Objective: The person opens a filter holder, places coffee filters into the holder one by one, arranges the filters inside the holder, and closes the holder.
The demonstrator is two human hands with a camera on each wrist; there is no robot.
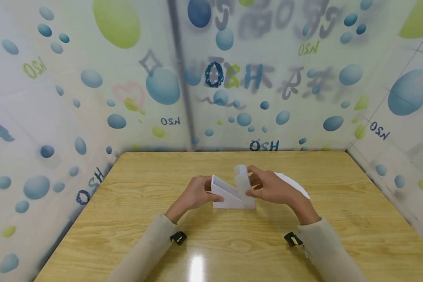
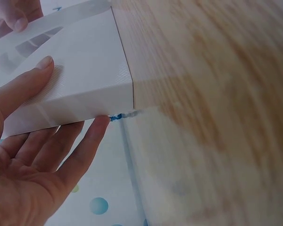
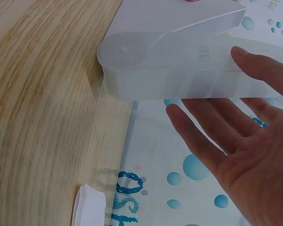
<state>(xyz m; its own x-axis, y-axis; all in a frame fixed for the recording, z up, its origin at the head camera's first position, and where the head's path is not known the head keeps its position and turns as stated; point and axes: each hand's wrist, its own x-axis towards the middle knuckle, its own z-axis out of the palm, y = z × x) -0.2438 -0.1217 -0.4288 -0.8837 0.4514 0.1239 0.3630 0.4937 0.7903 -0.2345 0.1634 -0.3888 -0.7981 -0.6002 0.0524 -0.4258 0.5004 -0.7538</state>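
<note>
A white box (image 1: 227, 199) with a slanted upper edge sits on the wooden table in the head view. My left hand (image 1: 197, 192) grips its left end, thumb on the near face and fingers round behind. In the left wrist view the thumb presses the broad face of the box (image 2: 89, 52). A translucent cover (image 1: 242, 183), swung steeply up, joins the box at its lower right corner. My right hand (image 1: 273, 187) holds this cover between thumb and fingers. Seen from the right wrist, the cover (image 3: 179, 66) is long with a rounded pivot end.
Behind my right hand lies a white flat thing with a curved edge (image 1: 294, 184) on the table (image 1: 155, 168). A printed curtain (image 1: 134, 113) with blue and green dots rises along the table's back and sides.
</note>
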